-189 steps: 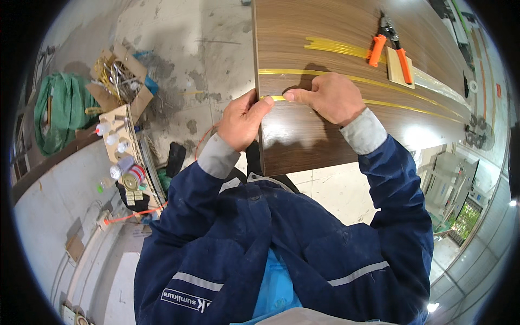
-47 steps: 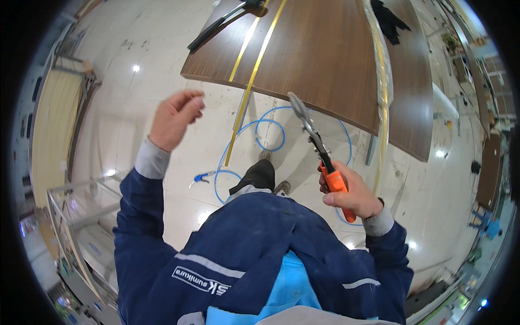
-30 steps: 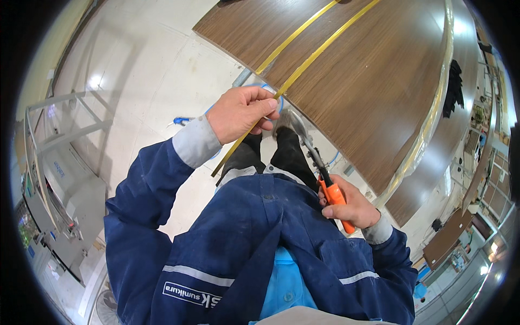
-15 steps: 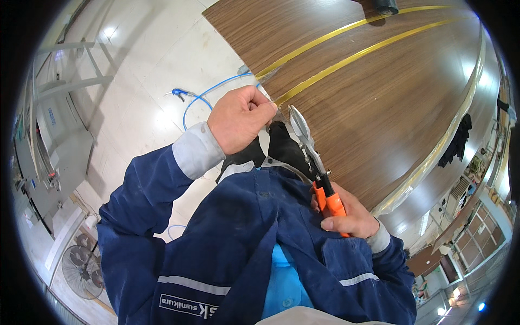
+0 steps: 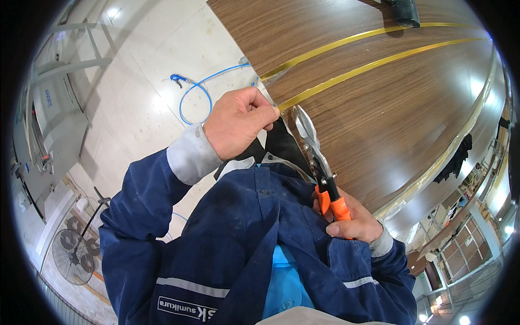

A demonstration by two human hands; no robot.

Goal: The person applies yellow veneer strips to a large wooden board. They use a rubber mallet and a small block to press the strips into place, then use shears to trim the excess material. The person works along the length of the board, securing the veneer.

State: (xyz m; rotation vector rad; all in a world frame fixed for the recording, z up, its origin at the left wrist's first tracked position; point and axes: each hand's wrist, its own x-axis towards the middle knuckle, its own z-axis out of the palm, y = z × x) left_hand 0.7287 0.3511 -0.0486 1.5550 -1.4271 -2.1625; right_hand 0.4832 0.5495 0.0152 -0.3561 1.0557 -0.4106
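My left hand (image 5: 237, 120) is closed in a pinch at the near left edge of a dark wood-grain panel (image 5: 357, 124). Its thumb and finger grip the end of a narrow gold strip (image 5: 346, 78) that runs away across the panel. A second gold strip (image 5: 336, 44) lies farther back, roughly alongside the first. My right hand (image 5: 355, 219) is wrapped around the orange handles of metal snips (image 5: 311, 135). The snips point up and away, their blades close to the panel edge, just right of my left fingertips, and apart from the gold strip.
A black cylindrical mallet-like head (image 5: 405, 12) rests at the panel's far side. On the pale floor to the left lies a blue air gun (image 5: 177, 80) with a coiled blue hose (image 5: 208, 97). A fan (image 5: 73, 254) stands at lower left. Clear film (image 5: 460, 141) borders the panel's right side.
The whole view has shifted slightly, bringing more of the black mallet-like head into sight. Both hands keep their grips, and the snips have barely moved.
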